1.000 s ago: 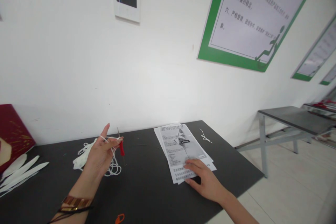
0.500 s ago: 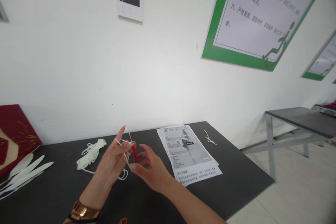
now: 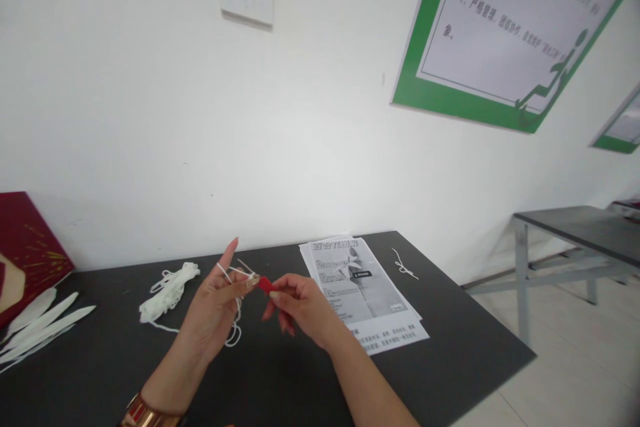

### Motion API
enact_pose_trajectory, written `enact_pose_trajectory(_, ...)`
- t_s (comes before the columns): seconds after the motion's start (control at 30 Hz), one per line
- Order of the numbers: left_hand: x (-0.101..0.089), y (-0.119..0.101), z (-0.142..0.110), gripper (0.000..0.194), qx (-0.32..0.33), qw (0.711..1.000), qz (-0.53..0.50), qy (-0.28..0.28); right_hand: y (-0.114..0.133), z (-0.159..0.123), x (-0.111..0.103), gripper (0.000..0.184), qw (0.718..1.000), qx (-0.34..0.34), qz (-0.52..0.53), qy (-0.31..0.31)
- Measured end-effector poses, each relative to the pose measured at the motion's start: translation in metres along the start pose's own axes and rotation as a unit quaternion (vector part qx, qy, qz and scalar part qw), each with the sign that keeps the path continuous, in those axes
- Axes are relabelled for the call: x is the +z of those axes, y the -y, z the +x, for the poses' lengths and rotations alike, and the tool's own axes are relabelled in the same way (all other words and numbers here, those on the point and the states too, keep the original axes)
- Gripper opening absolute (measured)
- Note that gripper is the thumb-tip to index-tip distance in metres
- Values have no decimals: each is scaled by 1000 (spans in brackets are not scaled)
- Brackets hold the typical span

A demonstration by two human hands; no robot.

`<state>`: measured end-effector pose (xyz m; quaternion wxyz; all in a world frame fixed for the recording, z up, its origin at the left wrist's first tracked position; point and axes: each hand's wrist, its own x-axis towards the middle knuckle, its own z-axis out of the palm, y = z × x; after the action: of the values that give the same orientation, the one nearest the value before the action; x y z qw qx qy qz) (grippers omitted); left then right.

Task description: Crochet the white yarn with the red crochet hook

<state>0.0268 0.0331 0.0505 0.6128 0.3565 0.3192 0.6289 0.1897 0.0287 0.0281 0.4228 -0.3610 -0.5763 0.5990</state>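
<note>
My left hand (image 3: 213,307) is closed in a pinch on white yarn (image 3: 239,305), its index finger raised with a strand around it. A crochet hook (image 3: 267,285) with a red handle and thin metal shaft lies across the pinched yarn, its tip pointing up and left. The red handle is between the thumb and fingers of my right hand (image 3: 303,307), close beside the left. Loose loops dangle below my left hand. Behind that hand a hank of white yarn (image 3: 167,293) rests on the black table (image 3: 280,387). Exact stitches are too small to make out.
Printed sheets (image 3: 390,340) lie right of my hands, with a short knotted white cord (image 3: 401,265) beyond them. White leaf-shaped pieces (image 3: 43,330) and a dark red board (image 3: 30,233) are at the left. Against the far side of the table stands a white wall (image 3: 300,147).
My right hand has turned and now grips the red handle, which has swung from upright to slanting right. Before, its fingers were apart beside the hook. The view has shifted slightly.
</note>
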Motion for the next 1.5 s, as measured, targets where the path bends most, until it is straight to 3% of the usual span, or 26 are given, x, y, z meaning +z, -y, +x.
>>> enact_pose_trajectory(0.13, 3, 1, -2, 94, -8, 1000, 21, -2, 10, -7, -16, 28, 983, -51, -148, -99)
enact_pose_trajectory(0.2, 2, 2, -2, 94, -4, 999, 33, -7, 13, -10, -20, 22, 986, -39, -137, -86)
enact_pose_trajectory(0.37, 2, 1, -3, 92, -14, 999, 31, 12, 14, -13, -19, 26, 999, -10, 37, -16)
enact_pose_trajectory(0.47, 2, -1, -4, 89, -29, 999, 20, 26, 11, -11, -14, 29, 987, -4, 154, -42)
enact_pose_trajectory(0.57, 2, -3, -4, 88, -33, 999, 17, 24, 7, -8, -2, 26, 962, 8, 259, -90)
enact_pose_trajectory(0.7, 0, -7, -2, 85, -33, 999, -2, 9, -1, -7, 16, 20, 917, 24, 386, -100)
enact_pose_trajectory(0.87, 3, -4, -4, 86, -41, 999, 4, 5, 0, -7, 16, 20, 873, 47, 473, -110)
enact_pose_trajectory(1.03, 10, 5, -11, 88, -44, 998, -7, 37, 1, -5, 18, 15, 900, -35, 418, -121)
enact_pose_trajectory(1.17, 13, 5, -16, 91, -27, 998, 11, 50, 1, -5, 26, 18, 913, -9, 390, -120)
enact_pose_trajectory(1.5, 16, 1, -18, 85, -12, 998, 54, 25, 0, -5, 23, 17, 905, -22, 402, -136)
